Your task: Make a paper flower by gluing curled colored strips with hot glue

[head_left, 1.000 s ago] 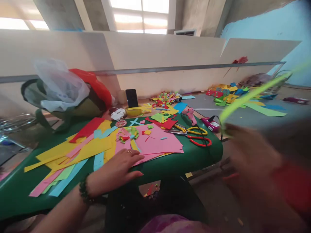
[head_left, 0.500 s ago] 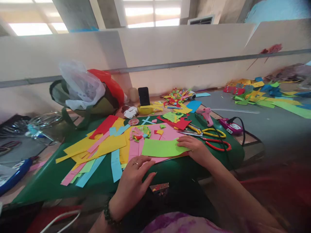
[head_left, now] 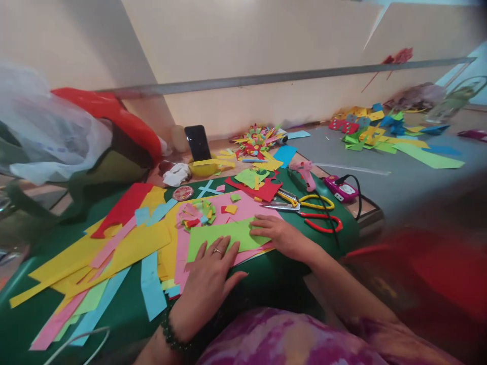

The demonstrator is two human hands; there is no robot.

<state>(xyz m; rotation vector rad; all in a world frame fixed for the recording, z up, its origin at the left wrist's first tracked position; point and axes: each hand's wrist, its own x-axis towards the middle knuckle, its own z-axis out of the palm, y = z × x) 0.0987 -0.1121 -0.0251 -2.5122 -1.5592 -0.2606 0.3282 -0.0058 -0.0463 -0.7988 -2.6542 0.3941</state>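
Left hand (head_left: 207, 280) slid onto green sheet (head_left: 228, 233), covering edge.

left hand (head_left: 207, 276) flat, fingers spread; right hand (head_left: 279, 235) flat, palm down

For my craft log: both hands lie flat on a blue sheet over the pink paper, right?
No: head view shows a light green sheet, not blue. The left hand and right hand lie flat on it, over the pink paper.

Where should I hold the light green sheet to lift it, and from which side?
Probably its right end, from the right: the light green sheet lies flat, the right hand touches that end, and the left hand presses its near edge.
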